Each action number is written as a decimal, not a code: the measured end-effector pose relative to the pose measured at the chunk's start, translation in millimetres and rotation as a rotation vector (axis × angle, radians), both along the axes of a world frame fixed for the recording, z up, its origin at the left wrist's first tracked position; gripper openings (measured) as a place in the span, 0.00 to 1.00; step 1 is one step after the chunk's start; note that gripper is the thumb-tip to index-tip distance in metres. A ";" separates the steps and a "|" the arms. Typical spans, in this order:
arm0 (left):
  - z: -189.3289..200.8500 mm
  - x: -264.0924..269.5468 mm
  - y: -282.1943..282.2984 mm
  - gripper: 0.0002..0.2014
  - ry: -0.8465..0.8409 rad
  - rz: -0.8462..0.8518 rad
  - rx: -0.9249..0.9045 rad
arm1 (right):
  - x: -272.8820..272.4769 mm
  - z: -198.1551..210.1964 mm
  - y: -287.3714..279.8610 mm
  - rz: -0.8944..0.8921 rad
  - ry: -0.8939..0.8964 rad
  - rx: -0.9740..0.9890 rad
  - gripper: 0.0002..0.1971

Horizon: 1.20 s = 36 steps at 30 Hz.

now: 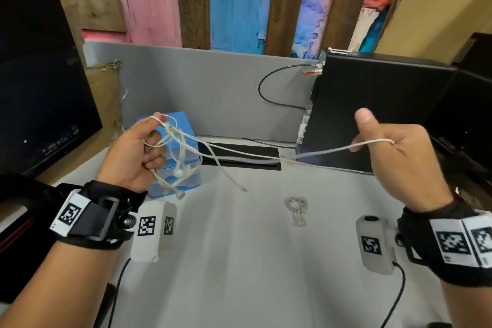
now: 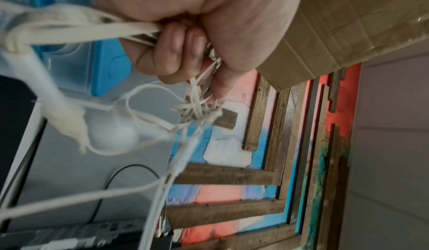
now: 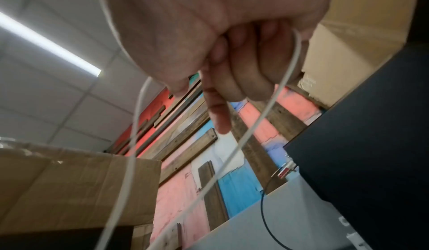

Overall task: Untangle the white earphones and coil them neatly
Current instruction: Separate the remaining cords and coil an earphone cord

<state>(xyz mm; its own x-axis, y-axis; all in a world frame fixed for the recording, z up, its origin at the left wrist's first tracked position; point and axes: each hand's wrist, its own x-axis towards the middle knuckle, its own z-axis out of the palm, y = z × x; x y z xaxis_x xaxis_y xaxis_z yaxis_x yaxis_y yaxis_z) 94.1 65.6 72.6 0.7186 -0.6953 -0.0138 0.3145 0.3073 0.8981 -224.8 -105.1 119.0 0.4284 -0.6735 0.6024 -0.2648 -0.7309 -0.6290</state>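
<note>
Nearest the camera, two white tagged wrist-camera units (image 1: 376, 245) are seen over the grey desk (image 1: 239, 261), with a small coiled cable (image 1: 296, 206) lying between the hands. Above the desk, the tangled white earphones (image 1: 175, 157) are held in the left hand (image 1: 133, 154), whose fingers (image 2: 176, 52) are curled round the bundle; an earbud hangs below. One strand is stretched across to the right hand (image 1: 396, 157), where it is looped through the curled fingers (image 3: 250, 67), thumb raised. Behind the left hand a blue box (image 1: 183, 125) is seen, and farther back a black computer case (image 1: 372, 104) and a dark monitor (image 1: 40, 88).
</note>
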 end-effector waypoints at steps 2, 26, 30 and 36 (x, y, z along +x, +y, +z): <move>1.8 5.8 4.7 0.08 0.006 0.017 -0.023 | -2.2 -4.0 -2.8 -0.029 -0.110 -0.022 0.28; 16.1 -38.2 3.1 0.09 -0.058 -0.176 -0.192 | 19.7 -59.8 54.0 0.811 0.850 0.574 0.31; 18.9 -47.1 3.8 0.09 0.002 -0.252 -0.283 | 41.8 -62.5 58.0 0.781 0.647 0.652 0.26; 22.1 -51.1 8.3 0.11 0.042 -0.311 -0.344 | 77.2 -69.1 42.3 0.651 0.268 0.740 0.08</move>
